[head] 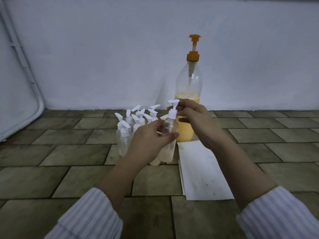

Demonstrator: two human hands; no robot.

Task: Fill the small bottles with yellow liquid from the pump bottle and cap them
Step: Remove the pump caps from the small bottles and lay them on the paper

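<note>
Striped sleeves [89, 216] frame the bottom edge. A cluster of small capped bottles [131, 128] stands on the tiled floor [51, 152]. The left hand [148, 140] grips a clear small bottle [170, 128]; the right hand [195, 118] pinches its white pump cap [173, 107]. Behind stands the half-full pump bottle [189, 94], white paper [202, 169] just before it.

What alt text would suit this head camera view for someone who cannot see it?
A person's left hand grips a small clear bottle while the right hand pinches its white pump cap; more capped bottles and a large pump bottle of yellow liquid stand behind.
</note>
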